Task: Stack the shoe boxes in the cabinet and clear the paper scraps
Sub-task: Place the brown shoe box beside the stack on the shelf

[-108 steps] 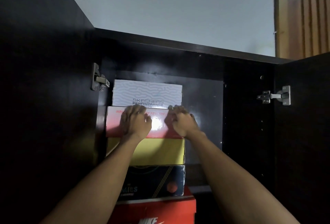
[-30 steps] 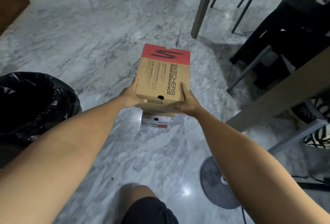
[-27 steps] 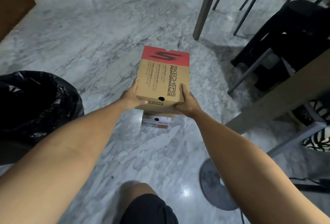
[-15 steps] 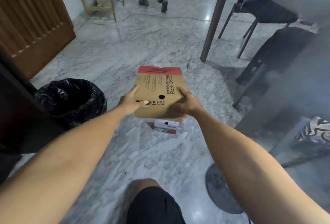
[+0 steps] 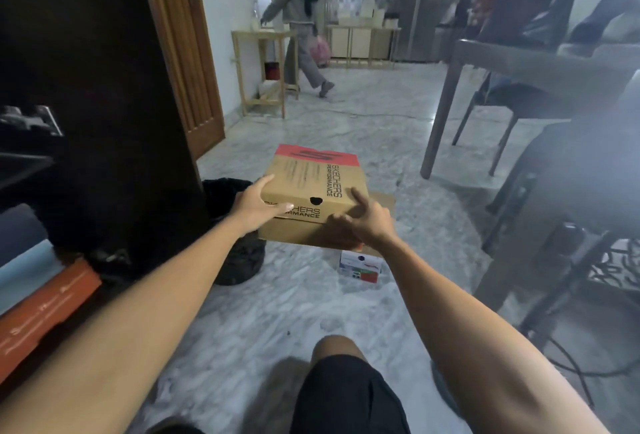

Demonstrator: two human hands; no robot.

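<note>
Both arms reach out straight in front. The left hand [image 5: 254, 205] holds the near left corner of the brown cardboard shoe box with a red end [image 5: 313, 184], thumb on its front. The right hand [image 5: 363, 222] grips the near right corner, one finger on the lid. The box is up in the air over the grey marble floor [image 5: 294, 302]. A small white box [image 5: 360, 265] lies below it. A black bin bag [image 5: 235, 246] sits to the left.

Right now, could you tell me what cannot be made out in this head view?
- Brown shoe box: its underside and contents are hidden by its own lid and walls.
- Small white box: label too blurred to read.
- Black bin: contents too dark to see.
- Cabinet: interior cut off at left edge.
</note>
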